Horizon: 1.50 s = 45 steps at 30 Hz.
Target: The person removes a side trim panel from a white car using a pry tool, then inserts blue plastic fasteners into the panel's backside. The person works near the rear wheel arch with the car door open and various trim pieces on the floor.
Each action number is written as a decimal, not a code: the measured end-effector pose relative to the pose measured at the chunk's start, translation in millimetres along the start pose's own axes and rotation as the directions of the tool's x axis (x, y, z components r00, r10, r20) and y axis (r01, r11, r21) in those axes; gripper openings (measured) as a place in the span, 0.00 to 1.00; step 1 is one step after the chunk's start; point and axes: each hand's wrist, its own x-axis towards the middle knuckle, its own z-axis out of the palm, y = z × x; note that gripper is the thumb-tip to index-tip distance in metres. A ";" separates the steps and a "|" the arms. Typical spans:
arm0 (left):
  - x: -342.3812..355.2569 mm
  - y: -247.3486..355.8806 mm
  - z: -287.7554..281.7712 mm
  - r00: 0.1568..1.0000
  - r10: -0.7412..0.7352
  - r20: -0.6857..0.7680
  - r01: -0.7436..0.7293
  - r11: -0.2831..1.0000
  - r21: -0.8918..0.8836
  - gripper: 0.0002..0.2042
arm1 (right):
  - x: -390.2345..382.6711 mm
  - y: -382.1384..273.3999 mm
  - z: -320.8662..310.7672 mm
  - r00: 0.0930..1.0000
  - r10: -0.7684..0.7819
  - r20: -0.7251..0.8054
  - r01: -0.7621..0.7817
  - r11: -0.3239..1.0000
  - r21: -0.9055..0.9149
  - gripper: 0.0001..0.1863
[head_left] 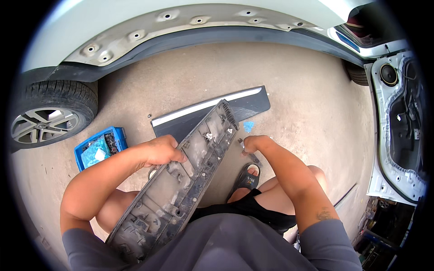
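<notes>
My left hand (163,150) is closed on the upper-left edge of a long dark car trim panel (171,178). The panel slants from my lap toward the far middle, its dusty ribbed underside facing up. White plastic clips (209,136) sit along its far part. Just right of the panel, my right hand (256,144) is closed around a small metal hand tool (240,142), perhaps pliers; the fingers hide most of it. A second dark trim panel (251,103) with a silver strip lies on the floor beyond, partly covered by the first.
A blue crate (122,137) holding dark small parts and a blue bag (96,151) stands at left, near a car wheel (43,119). The car's sill (199,38) spans the far side. An opened car door (393,135) stands at right. Blue scraps (248,126) lie on the floor.
</notes>
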 end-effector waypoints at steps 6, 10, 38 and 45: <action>12.7 22.5 -17.7 0.957 0.287 0.026 -0.270 0.924 -0.272 0.13 | -78.9 7.9 -8.1 0.940 -0.336 -0.055 0.158 0.287 0.945 0.33; -22.9 79.8 -36.9 0.912 0.396 0.107 -0.383 0.916 -0.123 0.13 | -179.6 4.3 6.9 0.730 -0.383 -0.566 0.441 -0.368 0.818 0.27; -38.0 66.8 -20.8 0.794 0.516 -0.321 -0.592 0.540 -0.598 0.13 | -183.1 -104.4 -20.5 0.600 0.249 -0.760 0.756 0.132 0.641 0.23; -26.3 62.1 -12.3 0.235 0.622 -0.747 -0.689 0.649 0.323 0.13 | -175.3 -98.9 -61.7 0.607 0.102 -0.788 0.776 0.137 0.616 0.24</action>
